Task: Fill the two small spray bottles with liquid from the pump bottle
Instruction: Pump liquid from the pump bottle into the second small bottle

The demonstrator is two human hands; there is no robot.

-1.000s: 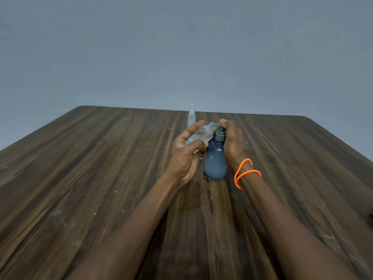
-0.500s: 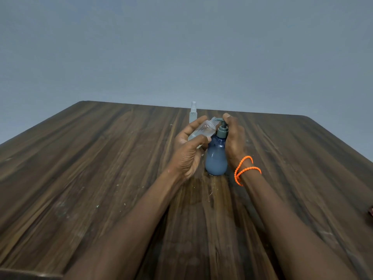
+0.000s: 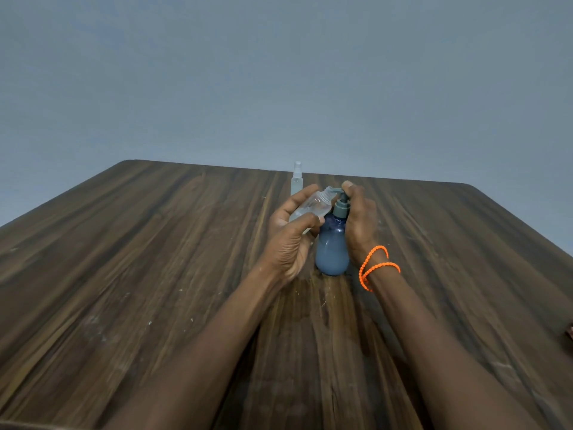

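A blue pump bottle (image 3: 331, 249) with a grey-green pump head stands upright at the middle of the wooden table (image 3: 155, 259). My right hand (image 3: 359, 225) wraps its right side, a finger resting on top of the pump head. My left hand (image 3: 290, 240) holds a small clear uncapped spray bottle (image 3: 313, 207) tilted, its open neck right at the pump spout. A second small clear spray bottle (image 3: 297, 178), with its sprayer top on, stands upright farther back, just beyond my left hand.
A plain grey wall rises behind the table's far edge. A wet patch (image 3: 310, 290) darkens the wood just in front of the pump bottle. A small dark object (image 3: 570, 332) shows at the right edge of the view.
The pump head has risen a little under my right finger. Both hands and the bottles keep their places; the camera has tilted slightly.
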